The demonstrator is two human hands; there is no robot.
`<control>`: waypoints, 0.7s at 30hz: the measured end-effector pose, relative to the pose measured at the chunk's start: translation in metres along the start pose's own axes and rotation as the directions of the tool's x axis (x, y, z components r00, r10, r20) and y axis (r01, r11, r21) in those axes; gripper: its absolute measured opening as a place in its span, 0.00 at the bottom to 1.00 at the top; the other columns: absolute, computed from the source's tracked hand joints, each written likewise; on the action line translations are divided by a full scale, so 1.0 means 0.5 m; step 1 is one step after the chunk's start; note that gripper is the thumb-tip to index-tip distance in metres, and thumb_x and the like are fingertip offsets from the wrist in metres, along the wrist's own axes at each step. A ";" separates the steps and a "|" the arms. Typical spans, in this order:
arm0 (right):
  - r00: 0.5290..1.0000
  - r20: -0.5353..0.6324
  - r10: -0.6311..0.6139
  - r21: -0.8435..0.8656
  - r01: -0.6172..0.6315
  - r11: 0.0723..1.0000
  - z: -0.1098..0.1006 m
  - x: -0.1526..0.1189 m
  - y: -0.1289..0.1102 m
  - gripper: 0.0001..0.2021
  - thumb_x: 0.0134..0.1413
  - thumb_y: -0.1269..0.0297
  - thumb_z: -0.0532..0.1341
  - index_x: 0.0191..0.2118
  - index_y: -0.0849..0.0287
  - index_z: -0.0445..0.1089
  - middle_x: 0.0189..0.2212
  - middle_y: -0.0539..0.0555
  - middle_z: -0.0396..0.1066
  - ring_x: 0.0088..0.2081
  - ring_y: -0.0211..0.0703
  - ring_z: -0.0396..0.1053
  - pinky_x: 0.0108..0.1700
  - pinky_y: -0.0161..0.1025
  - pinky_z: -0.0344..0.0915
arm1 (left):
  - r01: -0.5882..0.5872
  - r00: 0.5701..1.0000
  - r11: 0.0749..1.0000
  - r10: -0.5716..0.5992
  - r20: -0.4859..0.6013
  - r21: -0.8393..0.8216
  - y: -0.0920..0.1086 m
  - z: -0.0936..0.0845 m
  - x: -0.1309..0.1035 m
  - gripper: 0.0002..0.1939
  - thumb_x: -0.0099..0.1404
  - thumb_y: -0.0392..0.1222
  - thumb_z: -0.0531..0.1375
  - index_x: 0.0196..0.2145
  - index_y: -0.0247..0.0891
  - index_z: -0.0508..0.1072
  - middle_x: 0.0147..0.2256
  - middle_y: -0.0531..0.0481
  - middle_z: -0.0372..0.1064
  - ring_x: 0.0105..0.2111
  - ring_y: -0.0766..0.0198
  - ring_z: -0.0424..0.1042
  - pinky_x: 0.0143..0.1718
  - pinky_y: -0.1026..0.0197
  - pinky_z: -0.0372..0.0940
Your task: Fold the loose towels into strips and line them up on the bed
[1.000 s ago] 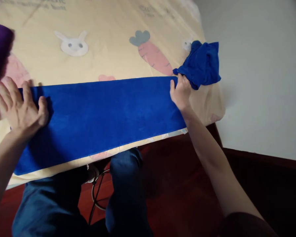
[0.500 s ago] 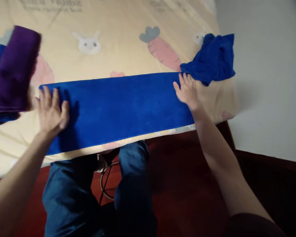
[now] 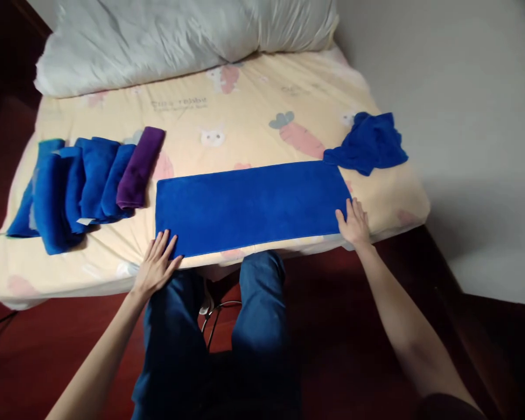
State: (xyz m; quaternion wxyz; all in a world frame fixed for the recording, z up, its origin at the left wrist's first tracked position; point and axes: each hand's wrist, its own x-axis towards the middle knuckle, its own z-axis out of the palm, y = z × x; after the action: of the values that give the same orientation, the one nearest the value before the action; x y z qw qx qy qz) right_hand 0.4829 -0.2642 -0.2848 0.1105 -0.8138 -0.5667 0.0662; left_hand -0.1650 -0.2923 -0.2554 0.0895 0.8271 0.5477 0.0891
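Observation:
A blue towel (image 3: 249, 207) lies flat as a long rectangle along the near edge of the bed. My left hand (image 3: 157, 265) rests on its near left corner, fingers spread and palm down. At the other end, my right hand (image 3: 353, 223) touches the near right corner with its fingers stretched out. Neither hand grips the cloth. Left of the flat towel is a rolled purple towel (image 3: 140, 167), leaning against a row of several rolled blue towels (image 3: 97, 175). A crumpled blue cloth (image 3: 370, 144) sits by the far right corner of the flat one.
The bed (image 3: 245, 116) has a yellow sheet printed with rabbits and carrots. A pale bundled quilt (image 3: 188, 41) lies across its far end. A grey wall (image 3: 464, 146) stands to the right. Below are my knees, a looped cable (image 3: 214, 315) and the dark red floor (image 3: 332, 326).
Both hands have slid from the towel's upper part down to its near corners. My view has tilted up and pulled back, bringing the quilt and the row of rolls into sight.

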 end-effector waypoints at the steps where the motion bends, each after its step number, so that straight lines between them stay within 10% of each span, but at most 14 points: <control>1: 0.999 -0.047 0.019 0.023 -0.018 1.000 -0.002 -0.007 0.002 0.35 0.69 0.48 0.47 0.72 0.69 0.55 0.72 0.68 0.52 0.72 0.58 0.50 0.72 0.59 0.48 | -0.031 1.000 0.999 0.031 -0.003 -0.012 -0.012 -0.009 -0.022 0.34 0.75 0.55 0.49 0.71 0.37 0.57 0.73 0.39 0.44 0.73 0.44 0.45 0.72 0.37 0.47; 5: 0.964 -0.184 0.192 0.143 -0.167 0.976 -0.021 -0.021 0.028 0.30 0.59 0.52 0.57 0.59 0.72 0.71 0.53 0.73 0.74 0.58 0.62 0.69 0.64 0.56 0.62 | -0.120 0.993 0.991 0.119 -0.017 -0.053 -0.069 -0.038 -0.078 0.22 0.74 0.47 0.49 0.60 0.45 0.71 0.64 0.44 0.66 0.63 0.49 0.66 0.64 0.43 0.64; 11: 0.915 -0.027 0.403 0.321 -0.374 0.870 -0.061 -0.002 0.065 0.11 0.48 0.56 0.68 0.30 0.61 0.78 0.34 0.63 0.81 0.43 0.58 0.79 0.53 0.48 0.72 | -0.162 0.987 0.985 0.163 0.008 -0.057 -0.109 -0.035 -0.047 0.20 0.71 0.46 0.47 0.52 0.51 0.75 0.49 0.50 0.76 0.49 0.53 0.76 0.53 0.48 0.73; 17: 0.939 0.007 0.344 0.215 -0.338 0.916 -0.083 0.011 0.057 0.09 0.49 0.65 0.68 0.37 0.62 0.79 0.39 0.63 0.81 0.45 0.57 0.78 0.53 0.48 0.71 | -0.128 0.992 0.985 0.124 -0.037 -0.113 -0.109 -0.023 -0.053 0.16 0.69 0.50 0.51 0.50 0.58 0.74 0.44 0.56 0.75 0.43 0.54 0.78 0.46 0.51 0.75; 21: 0.984 -0.180 0.008 0.104 0.011 0.995 -0.076 0.063 0.016 0.16 0.60 0.63 0.59 0.50 0.62 0.78 0.50 0.66 0.76 0.56 0.58 0.70 0.62 0.53 0.64 | -0.032 0.996 0.975 0.012 -0.090 -0.219 -0.087 0.000 -0.060 0.19 0.67 0.51 0.54 0.54 0.69 0.67 0.44 0.57 0.70 0.43 0.54 0.76 0.48 0.49 0.73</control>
State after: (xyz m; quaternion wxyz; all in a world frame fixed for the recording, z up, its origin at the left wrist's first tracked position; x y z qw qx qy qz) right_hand 0.5102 -0.2415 -0.2494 0.2038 -0.8093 -0.5505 0.0215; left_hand -0.2151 -0.3030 -0.2677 0.1552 0.8134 0.5287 0.1865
